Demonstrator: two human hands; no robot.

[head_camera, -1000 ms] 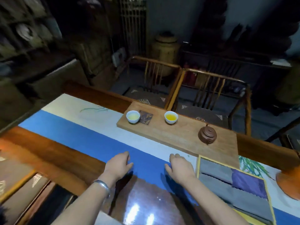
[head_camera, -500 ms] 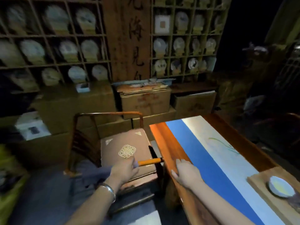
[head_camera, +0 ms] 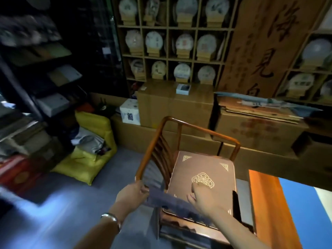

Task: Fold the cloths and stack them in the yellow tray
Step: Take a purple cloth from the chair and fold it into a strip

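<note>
1. The left hand (head_camera: pixel 132 194) has its fingers curled round one end of a dark grey-blue cloth (head_camera: pixel 167 202), pinching it just below the near end of the wooden chair (head_camera: pixel 181 139) arm rail.
2. The cloth runs from the left hand's fingers rightward and toward the viewer, passing under the right hand (head_camera: pixel 203 198); it is blurred, so its folds and edges cannot be made out.
3. The right hand is over the cloth's other part, fingers spread and bent, thumb pointing toward the left hand. Whether it actually grips the cloth or only hovers over it cannot be told.
4. A metal bangle (head_camera: pixel 111 219) sits on the left wrist, nearer the viewer than the hand.
5. Just beyond the right hand's fingertips lies the chair's brown seat cushion (head_camera: pixel 204 169), with a gold emblem at its middle and gold corner marks.
6. To the right of the right hand is the orange-brown table edge (head_camera: pixel 265 203), with a blue runner (head_camera: pixel 305 209) further right.
7. Well beyond and left of the left hand, a yellow bag (head_camera: pixel 89 159) rests on the floor.
8. Far beyond both hands stand cardboard boxes (head_camera: pixel 172 108) and shelves of round discs on stands (head_camera: pixel 179 44).
</note>
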